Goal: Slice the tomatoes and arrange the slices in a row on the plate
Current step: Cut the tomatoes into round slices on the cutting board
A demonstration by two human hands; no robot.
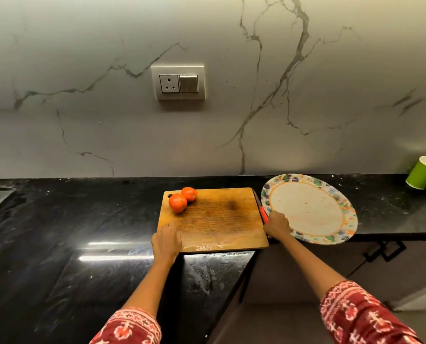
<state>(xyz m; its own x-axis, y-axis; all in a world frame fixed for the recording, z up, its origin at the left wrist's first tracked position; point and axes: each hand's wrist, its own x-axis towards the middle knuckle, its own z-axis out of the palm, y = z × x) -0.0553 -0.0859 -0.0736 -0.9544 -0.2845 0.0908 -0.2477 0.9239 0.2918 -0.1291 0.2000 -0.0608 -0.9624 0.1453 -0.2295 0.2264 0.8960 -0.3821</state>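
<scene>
Two whole tomatoes (183, 199) sit touching each other at the far left corner of a wooden cutting board (214, 219), which lies at the front edge of a black worktop (83, 219), its near right corner at the drop. The left hand (166, 240) rests on the board's near left corner, fingers loosely curled over its edge. The right hand (277, 225) lies at the left rim of a patterned plate (308, 208), beside a red-handled knife (264, 214) between board and plate; whether it grips either cannot be told. The plate overhangs the worktop's front edge. A green cup (424, 175) stands far right.
</scene>
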